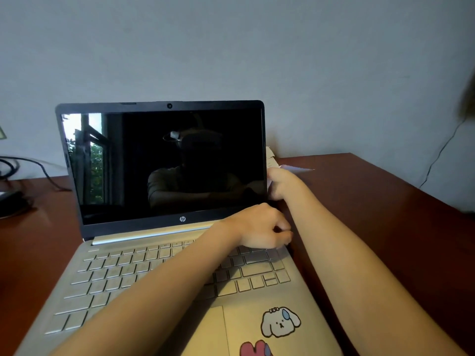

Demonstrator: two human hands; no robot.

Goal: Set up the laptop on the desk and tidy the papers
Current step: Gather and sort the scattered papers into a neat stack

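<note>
A silver laptop (159, 276) stands open on the brown desk (385, 227), its screen (164, 163) dark and reflecting a window. My left hand (262, 227) reaches across the keyboard to its top right corner, fingers curled down onto the keys there. At the right edge of the lid my right hand (281, 183) grips the screen, with its fingertips hidden behind. White papers (295, 168) lie on the desk just behind that hand, partly hidden by the lid.
Black cables (38, 168) and a dark object (10, 201) lie at the desk's back left. A thin wire (442, 150) hangs down the wall at the right. Cartoon stickers (280, 322) mark the palm rest. The wall is close behind the desk.
</note>
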